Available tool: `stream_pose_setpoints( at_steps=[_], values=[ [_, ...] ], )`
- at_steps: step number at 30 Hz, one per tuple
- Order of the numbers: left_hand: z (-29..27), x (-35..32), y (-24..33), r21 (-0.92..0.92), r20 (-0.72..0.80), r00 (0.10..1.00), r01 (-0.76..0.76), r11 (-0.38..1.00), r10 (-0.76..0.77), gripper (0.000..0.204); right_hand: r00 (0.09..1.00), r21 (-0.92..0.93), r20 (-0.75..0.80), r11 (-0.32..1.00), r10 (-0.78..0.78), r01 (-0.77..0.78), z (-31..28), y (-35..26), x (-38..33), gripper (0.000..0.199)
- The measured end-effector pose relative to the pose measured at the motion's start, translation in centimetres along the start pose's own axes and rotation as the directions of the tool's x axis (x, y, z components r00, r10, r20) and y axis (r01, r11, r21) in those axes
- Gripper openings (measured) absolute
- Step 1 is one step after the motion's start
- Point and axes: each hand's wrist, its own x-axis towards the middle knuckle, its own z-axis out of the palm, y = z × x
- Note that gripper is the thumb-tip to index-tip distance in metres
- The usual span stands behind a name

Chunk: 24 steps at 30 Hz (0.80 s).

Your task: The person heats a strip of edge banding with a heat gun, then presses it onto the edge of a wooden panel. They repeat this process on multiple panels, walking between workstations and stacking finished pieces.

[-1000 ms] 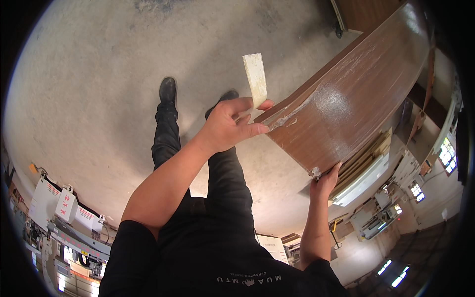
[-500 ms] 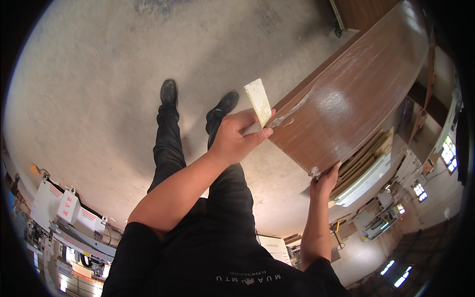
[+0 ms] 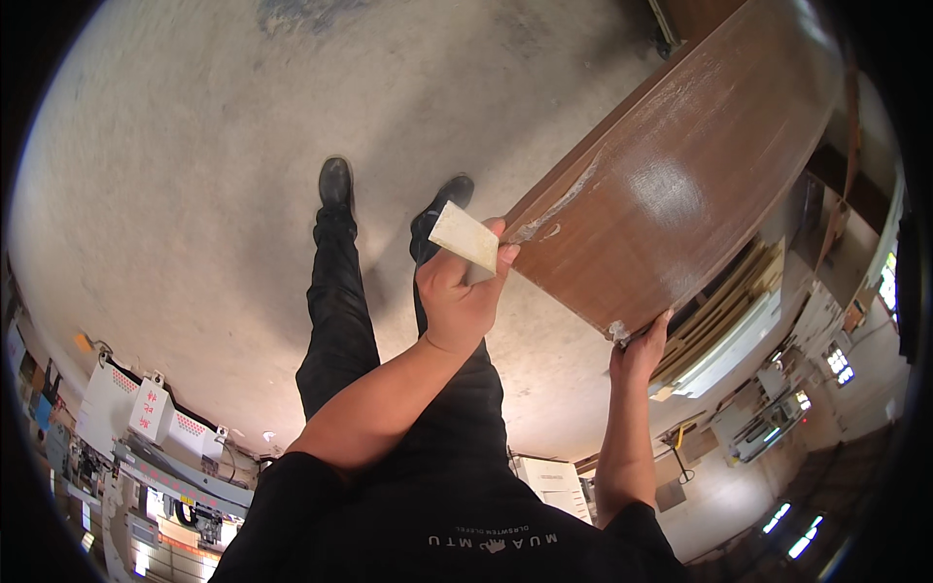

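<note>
A long brown wood-grain panel [image 3: 622,243] stretches away to the upper right. Its face has a glossy sheen, with a whitish streak along the left edge and a crumpled clear-white lump [image 3: 618,332] at the near right corner. My left hand [image 3: 457,309] pinches a flat, cream-coloured rectangular piece [image 3: 465,237] between thumb and fingers, right beside the panel's near left corner. Whether those fingertips also touch the panel is hard to see. At the near right corner, my right hand [image 3: 641,350] grips the panel's edge, its fingers partly hidden underneath.
Under and beyond the panel's right side lies a stack of boards [image 3: 724,325]. Grey-white machinery [image 3: 146,408] stands at the lower left. A white box [image 3: 552,486] is near my right side. Bare concrete floor [image 3: 214,175] surrounds my feet.
My left hand has moved left and turned, tilting the cream piece from near upright to slanting left. The panel's near left corner has shifted slightly left and up. My right hand keeps its grip.
</note>
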Motion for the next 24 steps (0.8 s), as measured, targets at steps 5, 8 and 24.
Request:
stream_pose_setpoints(
  at_steps=[5, 8, 24],
  values=[
    [0.7, -0.4, -0.4, -0.015, -0.056, 0.986, -0.156, 0.988, 0.155, 0.029, 1.0, -0.008, -0.023, 1.0, 0.016, -0.017, -0.4, -0.2, 0.1, 0.051],
    [0.8, -0.6, -0.9, -0.099, -0.021, 0.981, -0.194, 0.976, 0.193, 0.036, 1.0, 0.048, 0.005, 0.998, 0.028, -0.028, -0.7, 0.1, 0.3, 0.053],
    [-2.2, 2.2, 0.8, -0.071, 0.288, 0.914, -0.277, 0.958, 0.285, 0.034, 0.998, 0.007, 0.048, 1.0, -0.03, 0.03, -0.7, 1.0, 0.1, 0.054]
  ],
)
